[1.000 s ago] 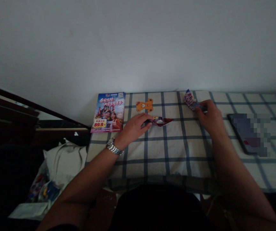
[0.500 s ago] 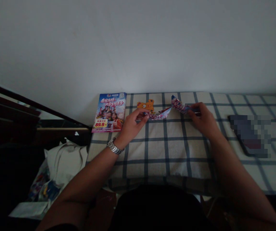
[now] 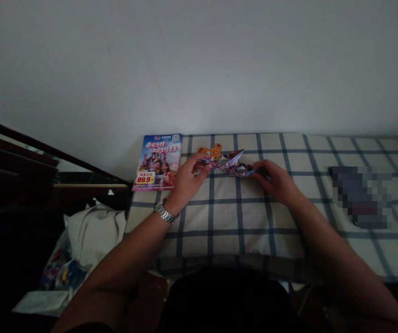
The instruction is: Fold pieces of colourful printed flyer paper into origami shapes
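Note:
My left hand point(image 3: 189, 181) pinches the end of a folded printed paper strip point(image 3: 232, 160), whose pointed end rises to the right. My right hand point(image 3: 278, 180) pinches a second folded paper strip point(image 3: 237, 173) of similar pink, white and blue print. The two papers meet and overlap between my hands, just above the checked cloth. Whether one is tucked into the other I cannot tell. Behind my left fingers lies an orange cartoon bear point(image 3: 215, 150), partly covered by them.
Blue and pink printed flyers point(image 3: 159, 159) lie at the left end of the checked cloth point(image 3: 254, 212). A dark phone-like object point(image 3: 354, 194), partly pixelated, rests at the right. A white wall point(image 3: 219, 69) stands behind. Below left are bags point(image 3: 96, 231).
My right hand has moved left and slightly down with its folded paper, bringing it against the one in my left hand. My left hand has shifted only slightly.

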The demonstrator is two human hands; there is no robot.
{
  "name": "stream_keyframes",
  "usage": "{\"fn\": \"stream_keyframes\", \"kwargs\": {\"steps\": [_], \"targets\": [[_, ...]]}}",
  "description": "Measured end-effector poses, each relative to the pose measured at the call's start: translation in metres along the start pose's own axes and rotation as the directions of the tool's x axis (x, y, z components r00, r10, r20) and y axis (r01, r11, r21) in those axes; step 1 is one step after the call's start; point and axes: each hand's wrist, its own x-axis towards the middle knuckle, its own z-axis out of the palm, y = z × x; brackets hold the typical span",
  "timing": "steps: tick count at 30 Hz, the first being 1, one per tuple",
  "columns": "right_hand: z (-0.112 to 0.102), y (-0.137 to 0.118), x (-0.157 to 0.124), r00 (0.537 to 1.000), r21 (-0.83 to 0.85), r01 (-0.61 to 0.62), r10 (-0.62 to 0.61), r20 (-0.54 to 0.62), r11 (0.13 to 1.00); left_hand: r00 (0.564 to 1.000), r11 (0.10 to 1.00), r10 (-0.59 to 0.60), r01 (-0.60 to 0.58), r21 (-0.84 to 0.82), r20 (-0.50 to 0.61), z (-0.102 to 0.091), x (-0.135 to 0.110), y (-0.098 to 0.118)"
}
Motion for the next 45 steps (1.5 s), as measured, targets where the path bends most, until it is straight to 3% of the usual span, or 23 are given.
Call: {"fn": "stream_keyframes", "kwargs": {"steps": [14, 25, 34, 45], "targets": [[0.007, -0.012, 0.003, 0.997, 0.002, 0.047, -0.047, 0.065, 0.999, 0.996, 0.996, 0.057, -0.062, 0.067, 0.067, 0.0, -0.004, 0.002], [0.01, -0.015, 0.0, 0.999, 0.049, -0.032, 0.03, 0.03, 0.998, 0.988, 0.986, 0.132, -0.139, 0.09, 0.079, 0.003, -0.005, 0.009], [0.011, -0.019, -0.001, 0.999, 0.061, -0.05, 0.05, 0.006, 0.997, 0.986, 0.984, 0.131, -0.142, 0.108, 0.101, 0.004, -0.006, 0.006], [0.011, -0.018, -0.003, 0.999, 0.035, -0.047, 0.047, 0.007, 0.998, 0.986, 0.995, 0.093, -0.095, 0.008, 0.138, 0.005, -0.006, 0.008]]}}
